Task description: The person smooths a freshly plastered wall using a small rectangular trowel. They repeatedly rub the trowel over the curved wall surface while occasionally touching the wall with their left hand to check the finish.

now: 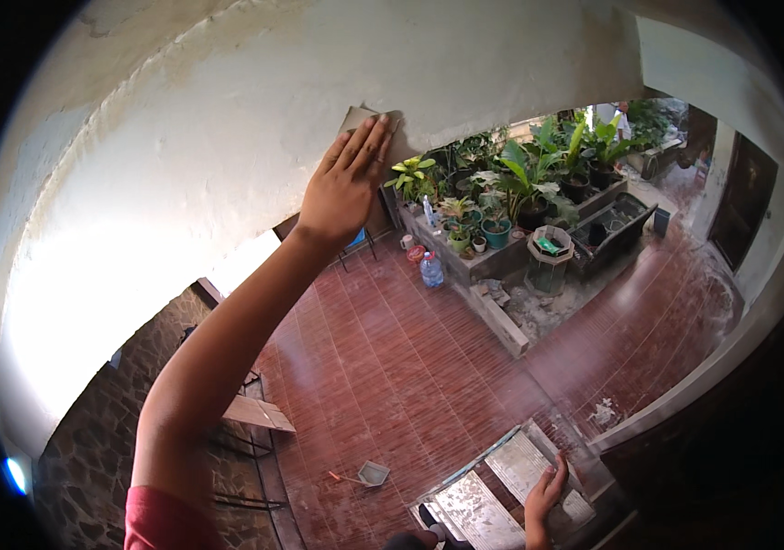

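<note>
High up in front of me, my left hand [342,183] lies palm-in against a pale plastered wall or beam [227,119]. Its fingers are stretched over a small greyish-brown sheet that looks like sandpaper [355,117], pinning it to the surface; one corner of the sheet shows beyond the fingers. At the lower right, my right hand [546,493] hangs low with loosely curved fingers and nothing visible in it. Below it is a worn white-topped bench or scaffold platform [479,509].
Red tiled floor [364,339] spreads below. Potted plants [525,174] fill a raised planter, beside a dark trough [612,234]. A water bottle [431,270] stands by the planter. A dustpan-like tool [373,473] and a wooden board [259,412] are lower down.
</note>
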`<state>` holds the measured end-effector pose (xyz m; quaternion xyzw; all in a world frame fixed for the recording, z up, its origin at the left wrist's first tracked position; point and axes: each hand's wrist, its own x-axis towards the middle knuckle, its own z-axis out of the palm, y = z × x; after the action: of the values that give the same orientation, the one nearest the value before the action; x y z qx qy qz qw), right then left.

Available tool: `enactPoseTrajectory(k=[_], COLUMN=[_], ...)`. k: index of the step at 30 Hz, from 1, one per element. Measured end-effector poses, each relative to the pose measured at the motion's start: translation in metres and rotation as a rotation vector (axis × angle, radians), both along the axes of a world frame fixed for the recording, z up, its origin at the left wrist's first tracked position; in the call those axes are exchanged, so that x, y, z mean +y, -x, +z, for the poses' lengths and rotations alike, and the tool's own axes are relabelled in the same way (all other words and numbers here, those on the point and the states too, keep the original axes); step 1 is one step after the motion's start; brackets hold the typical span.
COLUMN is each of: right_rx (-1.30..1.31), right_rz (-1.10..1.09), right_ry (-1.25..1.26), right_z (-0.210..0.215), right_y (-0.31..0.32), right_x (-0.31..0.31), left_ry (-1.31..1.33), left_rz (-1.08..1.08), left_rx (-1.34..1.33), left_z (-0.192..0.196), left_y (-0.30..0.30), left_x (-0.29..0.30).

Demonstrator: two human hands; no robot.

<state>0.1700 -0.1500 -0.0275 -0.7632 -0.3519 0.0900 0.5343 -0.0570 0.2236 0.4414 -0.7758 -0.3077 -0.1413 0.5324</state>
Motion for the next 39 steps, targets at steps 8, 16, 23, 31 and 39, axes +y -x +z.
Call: enactPoseTrajectory(k=[8,16,23,31,39], right_rx=[-0.004,0.050,-0.004,0.069,0.051], right_rz=[-0.018,-0.018,0.000,-0.015,-0.001], right_ry=[-0.024,-0.064,-0.026,-0.111,-0.093], right_z=[0.005,0.000,-0.006,-0.013,-0.011], right_y=[0.001,-0.001,-0.002,-0.007,-0.005], right_x=[0.001,-0.003,-0.003,-0.004,-0.004], left_ry=[0.134,0.196,0.159,0.141,0.108], left_rz=[-0.025,0.063,-0.083,0.068,0.050], left_rx=[-0.021,-0.044,-0.070,-0.087,-0.087], left_z=[-0.015,-0.016,-0.002,-0.025,-0.011], left_y=[0.007,0.028,0.004,0.038,0.022], left_x=[-0.009,-0.019,0.000,-0.027,-0.017])
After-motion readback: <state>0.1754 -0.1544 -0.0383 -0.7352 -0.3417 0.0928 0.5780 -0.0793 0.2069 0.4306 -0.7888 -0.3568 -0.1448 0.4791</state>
